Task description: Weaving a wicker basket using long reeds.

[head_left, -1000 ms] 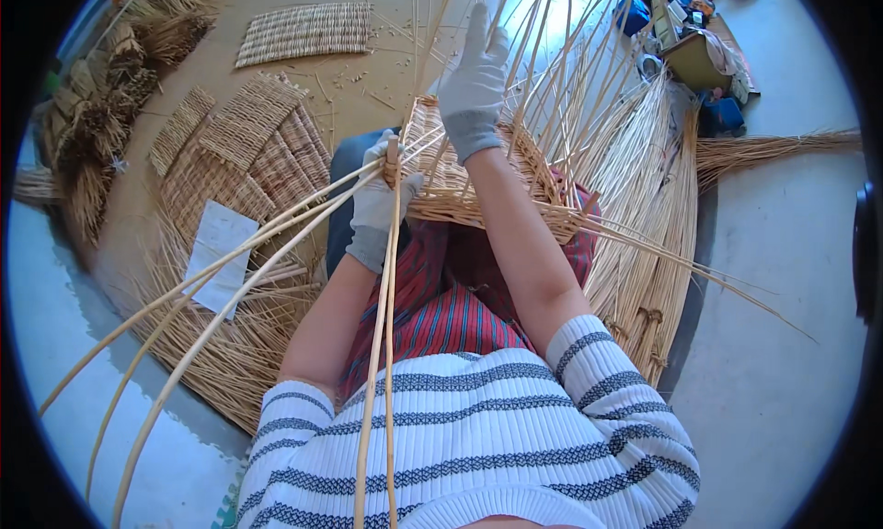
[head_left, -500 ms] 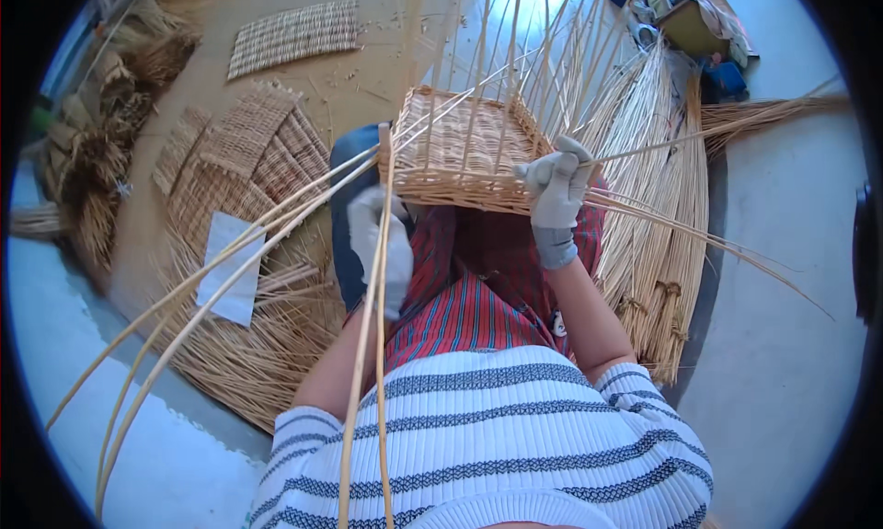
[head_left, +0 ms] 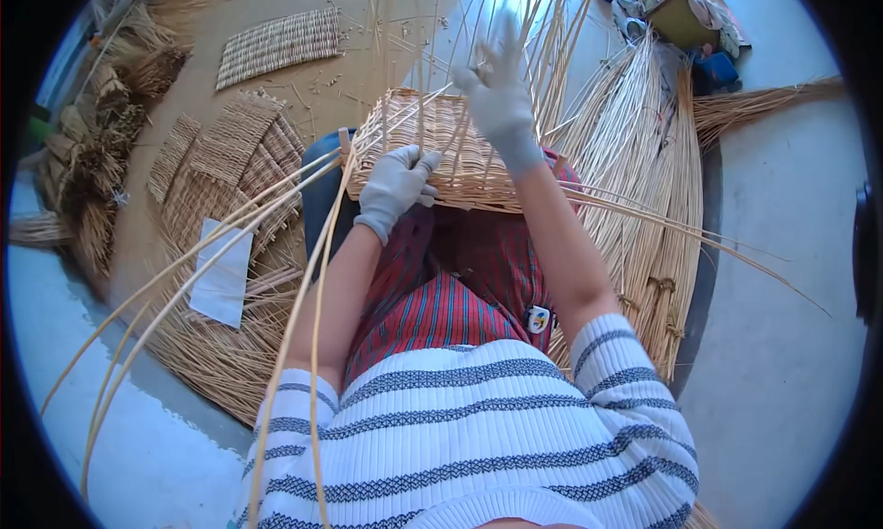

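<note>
A shallow rectangular wicker basket (head_left: 469,184) rests across my lap, with thin upright canes rising from its rim. My left hand (head_left: 395,189), in a pale grey glove, closes on the basket's front wall left of the middle, beside an upright cane. Above the basket's right side, my right hand (head_left: 501,101) is raised, also gloved. Its fingers are smeared by motion, so what they hold, if anything, does not show. A small wooden peg (head_left: 346,144) stands at the left front corner. Long peeled canes (head_left: 230,225) stick out from that corner, and others (head_left: 662,214) from the right.
Woven mats (head_left: 230,152) lie stacked on the left floor, with a single mat (head_left: 279,46) beyond. White paper (head_left: 221,271) lies on cane bundles. A big bundle of pale canes (head_left: 635,161) spreads at right. Dark bundles (head_left: 115,133) line the far left. A blue container (head_left: 716,72) sits at back right.
My right hand has left the right front corner, rising up and leftward. My left hand has come up to the basket's front wall. The basket has shifted slightly left.
</note>
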`<state>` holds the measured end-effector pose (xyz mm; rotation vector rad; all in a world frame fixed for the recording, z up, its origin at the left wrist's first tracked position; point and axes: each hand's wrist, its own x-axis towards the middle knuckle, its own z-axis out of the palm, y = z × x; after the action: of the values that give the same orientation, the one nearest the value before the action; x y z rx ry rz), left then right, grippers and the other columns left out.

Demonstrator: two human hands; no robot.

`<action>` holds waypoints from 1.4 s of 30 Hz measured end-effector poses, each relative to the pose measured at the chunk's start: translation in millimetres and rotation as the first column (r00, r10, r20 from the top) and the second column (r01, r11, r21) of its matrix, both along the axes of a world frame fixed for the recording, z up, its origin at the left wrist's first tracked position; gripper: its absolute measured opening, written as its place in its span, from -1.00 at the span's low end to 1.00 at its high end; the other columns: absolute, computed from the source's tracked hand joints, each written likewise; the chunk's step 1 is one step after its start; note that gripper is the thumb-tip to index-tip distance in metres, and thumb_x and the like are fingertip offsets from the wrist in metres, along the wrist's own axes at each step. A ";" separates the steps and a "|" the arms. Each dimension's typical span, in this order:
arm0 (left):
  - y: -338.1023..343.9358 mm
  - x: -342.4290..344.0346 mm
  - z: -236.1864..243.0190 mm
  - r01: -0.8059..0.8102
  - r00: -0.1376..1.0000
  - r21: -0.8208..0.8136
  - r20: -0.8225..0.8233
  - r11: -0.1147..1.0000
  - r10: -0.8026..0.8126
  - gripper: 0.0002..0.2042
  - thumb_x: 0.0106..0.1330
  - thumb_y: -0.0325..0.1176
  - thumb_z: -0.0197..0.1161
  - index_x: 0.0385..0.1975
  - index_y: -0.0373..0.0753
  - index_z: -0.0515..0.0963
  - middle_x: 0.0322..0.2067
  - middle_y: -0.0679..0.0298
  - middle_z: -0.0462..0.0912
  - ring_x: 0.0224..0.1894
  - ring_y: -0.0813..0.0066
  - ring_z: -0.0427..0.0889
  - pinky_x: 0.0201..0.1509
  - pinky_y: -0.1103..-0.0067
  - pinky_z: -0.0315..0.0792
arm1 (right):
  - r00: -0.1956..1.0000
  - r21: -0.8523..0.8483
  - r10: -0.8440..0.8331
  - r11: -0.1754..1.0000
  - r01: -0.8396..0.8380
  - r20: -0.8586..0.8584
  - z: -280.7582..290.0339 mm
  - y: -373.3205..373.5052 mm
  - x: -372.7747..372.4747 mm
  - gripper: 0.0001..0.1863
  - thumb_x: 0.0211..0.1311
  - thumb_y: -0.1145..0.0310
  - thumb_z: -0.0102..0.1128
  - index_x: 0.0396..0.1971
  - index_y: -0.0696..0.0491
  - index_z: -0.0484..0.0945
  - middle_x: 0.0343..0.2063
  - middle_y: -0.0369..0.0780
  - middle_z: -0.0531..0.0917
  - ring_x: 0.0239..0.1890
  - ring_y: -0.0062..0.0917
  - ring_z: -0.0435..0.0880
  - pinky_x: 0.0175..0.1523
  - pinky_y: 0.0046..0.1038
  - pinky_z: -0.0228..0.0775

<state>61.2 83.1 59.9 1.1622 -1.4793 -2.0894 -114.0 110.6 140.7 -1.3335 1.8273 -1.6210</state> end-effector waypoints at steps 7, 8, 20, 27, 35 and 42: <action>-25.9 -9.8 9.7 0.163 0.969 -0.617 0.247 0.770 -0.007 -0.54 0.13 -0.02 0.51 -0.21 -0.24 0.53 -0.39 0.17 0.69 -0.33 0.31 0.70 -0.18 0.40 0.55 | 0.935 -0.134 -0.302 0.935 0.329 0.186 -91.6 131.9 0.4 -0.85 0.62 0.37 -0.24 -0.06 0.08 0.32 -0.42 -0.22 0.63 -0.35 -0.52 0.69 -0.18 -0.45 0.59; -28.6 -17.9 11.8 0.165 0.937 -0.631 0.339 0.758 0.078 -0.48 0.09 0.07 0.52 -0.22 -0.24 0.53 -0.39 0.15 0.69 -0.30 0.27 0.70 -0.13 0.39 0.52 | 0.913 -0.143 -0.297 0.927 0.345 0.280 -85.2 133.3 11.3 -0.86 0.61 0.36 -0.22 -0.09 0.09 0.32 -0.42 -0.22 0.63 -0.35 -0.53 0.69 -0.18 -0.45 0.59; 8.3 -49.3 8.6 -0.060 0.993 -0.741 -0.115 0.669 -0.038 -0.75 0.47 -0.24 0.15 0.00 -0.23 0.44 -0.35 0.23 0.65 -0.51 0.50 0.63 -0.44 0.56 0.54 | 0.735 -0.014 -0.314 0.915 0.402 0.601 -60.5 180.8 -45.9 -0.85 0.40 0.44 0.20 -0.11 0.01 0.45 -0.24 -0.16 0.73 -0.25 -0.56 0.73 -0.39 -0.67 0.53; 43.7 -91.3 6.1 0.280 0.908 -0.445 0.410 0.851 -0.085 -0.57 0.48 0.03 0.06 -0.13 -0.30 0.48 -0.36 -0.01 0.69 -0.31 0.08 0.71 -0.17 0.24 0.52 | 0.773 -0.060 -0.098 0.995 0.077 -0.626 -6.7 48.0 -63.5 -0.27 0.32 0.52 0.13 0.46 -0.04 0.11 0.00 -0.25 0.65 0.00 -0.46 0.65 0.08 -0.47 0.50; 38.6 -96.8 10.1 0.227 0.938 -0.203 0.309 0.952 -0.158 -0.71 0.37 -0.13 0.28 -0.25 -0.24 0.47 -0.60 0.20 0.57 -0.72 0.39 0.53 -0.66 0.40 0.41 | 0.808 0.279 -0.485 0.870 0.407 0.335 -37.0 185.4 11.4 -0.74 0.46 0.46 0.06 0.10 0.07 0.47 -0.32 -0.29 0.67 -0.44 -0.70 0.63 -0.41 -0.63 0.41; 37.9 36.3 10.4 0.148 0.982 -0.950 0.175 0.276 0.077 -0.66 0.21 -0.33 0.43 -0.02 -0.13 0.56 -0.13 0.19 0.65 -0.25 0.32 0.67 -0.10 0.39 0.54 | 0.954 0.127 -0.132 0.987 0.101 0.270 -45.4 119.5 43.4 -0.73 0.45 0.47 0.07 0.09 0.08 0.56 -0.23 -0.28 0.68 -0.26 -0.70 0.58 -0.12 -0.60 0.50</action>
<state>97.5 120.9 70.3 0.7433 -2.3156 -0.6206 -70.6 230.2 95.3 -0.9125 1.8220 -1.6420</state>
